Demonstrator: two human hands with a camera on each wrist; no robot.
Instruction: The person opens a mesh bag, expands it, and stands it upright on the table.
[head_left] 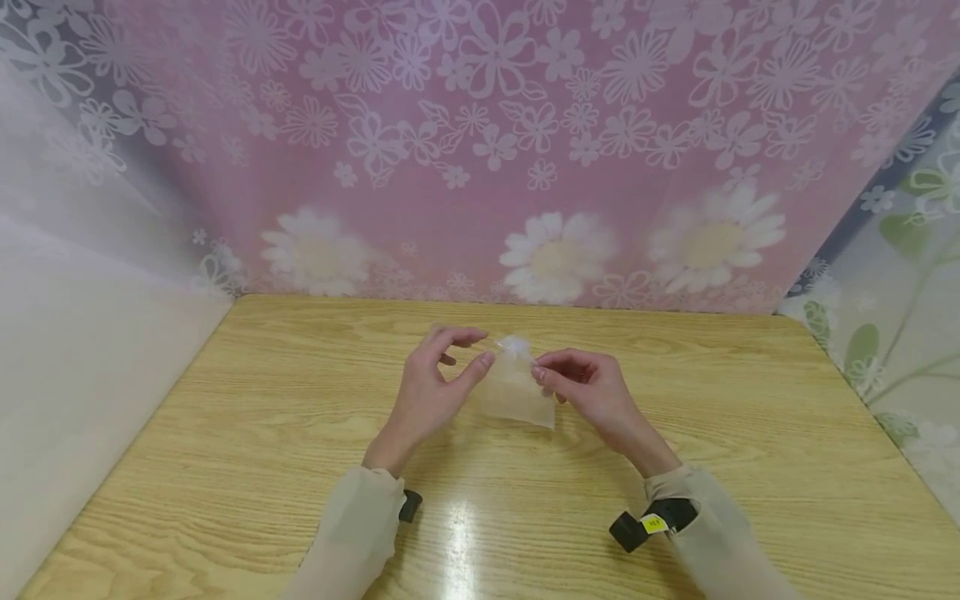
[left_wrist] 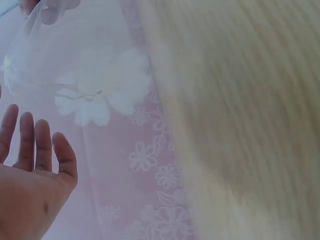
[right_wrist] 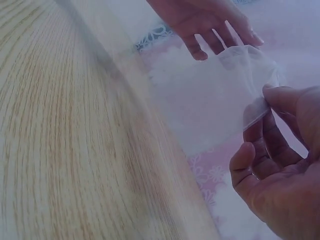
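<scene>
A small sheer white organza drawstring bag point(head_left: 517, 393) hangs upright above the table, its gathered neck at the top. My right hand point(head_left: 592, 387) pinches the bag's right edge between thumb and forefinger; the right wrist view shows the other fingers loosely bent below. Beside the bag's left edge is my left hand point(head_left: 431, 383), thumb and fingers spread apart. In the left wrist view that hand's fingers are extended and hold nothing. A thin drawstring point(left_wrist: 80, 93) trails from the bag's neck there. Whether the left thumb touches the bag I cannot tell.
A wood-grain table point(head_left: 247, 467) spreads below both hands. Behind it hangs a pink flowered curtain point(head_left: 450, 200), with pale cloth point(head_left: 90, 317) along the left and leaf-patterned cloth point(head_left: 900, 308) along the right. A black strap point(head_left: 671, 515) circles the right wrist.
</scene>
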